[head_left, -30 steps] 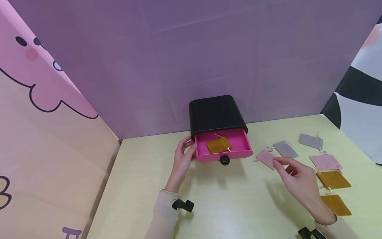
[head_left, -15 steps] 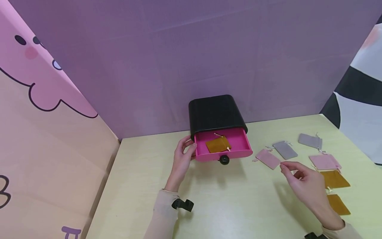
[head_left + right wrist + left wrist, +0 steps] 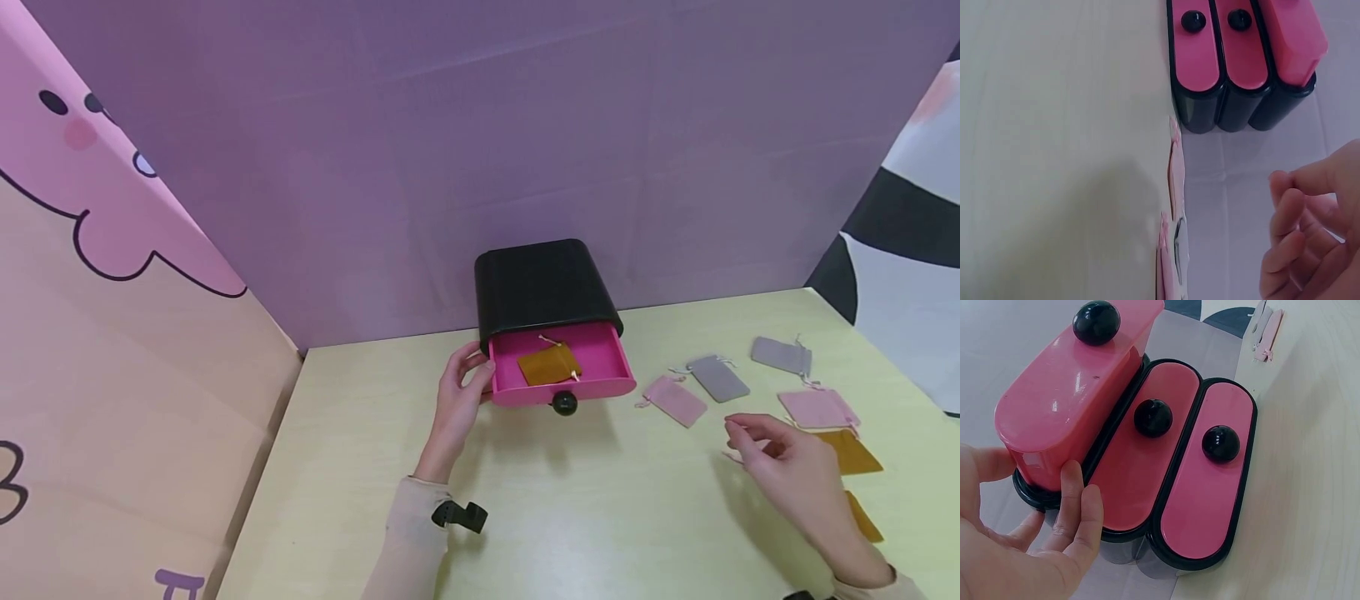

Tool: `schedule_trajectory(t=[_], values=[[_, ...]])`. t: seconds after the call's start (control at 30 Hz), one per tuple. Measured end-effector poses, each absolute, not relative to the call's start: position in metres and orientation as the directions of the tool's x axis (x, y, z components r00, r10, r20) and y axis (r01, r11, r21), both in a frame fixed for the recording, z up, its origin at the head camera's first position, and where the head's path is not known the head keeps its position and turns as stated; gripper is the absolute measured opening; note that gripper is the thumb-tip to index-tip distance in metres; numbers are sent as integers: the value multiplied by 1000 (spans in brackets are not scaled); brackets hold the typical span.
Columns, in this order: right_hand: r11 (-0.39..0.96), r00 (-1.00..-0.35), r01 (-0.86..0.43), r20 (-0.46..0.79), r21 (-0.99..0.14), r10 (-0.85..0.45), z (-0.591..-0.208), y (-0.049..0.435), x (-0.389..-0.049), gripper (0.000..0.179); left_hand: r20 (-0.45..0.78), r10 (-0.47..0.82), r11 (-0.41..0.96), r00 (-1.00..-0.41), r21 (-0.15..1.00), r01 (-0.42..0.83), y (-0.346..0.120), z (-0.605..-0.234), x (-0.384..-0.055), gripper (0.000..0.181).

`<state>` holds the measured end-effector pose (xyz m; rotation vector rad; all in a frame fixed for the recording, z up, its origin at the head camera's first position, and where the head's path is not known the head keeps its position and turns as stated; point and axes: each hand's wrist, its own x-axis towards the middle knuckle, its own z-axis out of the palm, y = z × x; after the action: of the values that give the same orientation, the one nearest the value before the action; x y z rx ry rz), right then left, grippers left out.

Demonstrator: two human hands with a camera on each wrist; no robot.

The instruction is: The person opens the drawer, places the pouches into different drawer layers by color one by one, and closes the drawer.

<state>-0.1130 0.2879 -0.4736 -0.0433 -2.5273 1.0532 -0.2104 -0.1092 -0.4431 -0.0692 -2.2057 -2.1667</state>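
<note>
A black cabinet (image 3: 536, 283) with pink drawers stands against the back wall. Its top drawer (image 3: 596, 358) is pulled out, with a mustard drawstring pouch (image 3: 546, 365) lying inside. My left hand (image 3: 459, 396) holds the drawer's left end, thumb and fingers on different sides of it, as the left wrist view shows. My right hand (image 3: 795, 475) hovers over the table at the right, fingers loosely curled and holding nothing. Below its fingertips a pink cord peeks out; the rest there is hidden. Near it lie a pink pouch (image 3: 675, 400) and a grey pouch (image 3: 717, 377).
Farther right lie another grey pouch (image 3: 782, 354), another pink pouch (image 3: 819, 407) and a mustard pouch (image 3: 855, 452); a second mustard one is mostly behind my right hand. Two lower drawers (image 3: 1204, 481) are closed. A purple backdrop (image 3: 375, 208) stands behind the table.
My right hand has moved right and slightly toward me, away from the left pink pouch, now covering more of the mustard pouches. My left hand and the drawer have stayed put.
</note>
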Motion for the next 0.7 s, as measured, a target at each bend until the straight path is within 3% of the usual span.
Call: schedule_trajectory(t=[0.3, 0.53, 0.7], values=[[779, -967, -35, 217, -626, 131, -475, 311, -107, 31, 55, 0, 9, -998, 998, 55, -110, -443, -210, 51], [844, -978, -42, 195, -534, 75, -478, 338, -109, 32, 60, 7, 3, -998, 998, 61, -110, -441, -209, 51], [868, -992, 29, 90, -496, 85, -478, 353, -110, 34, 55, 6, 6, -998, 998, 55, -110, -440, -209, 51]])
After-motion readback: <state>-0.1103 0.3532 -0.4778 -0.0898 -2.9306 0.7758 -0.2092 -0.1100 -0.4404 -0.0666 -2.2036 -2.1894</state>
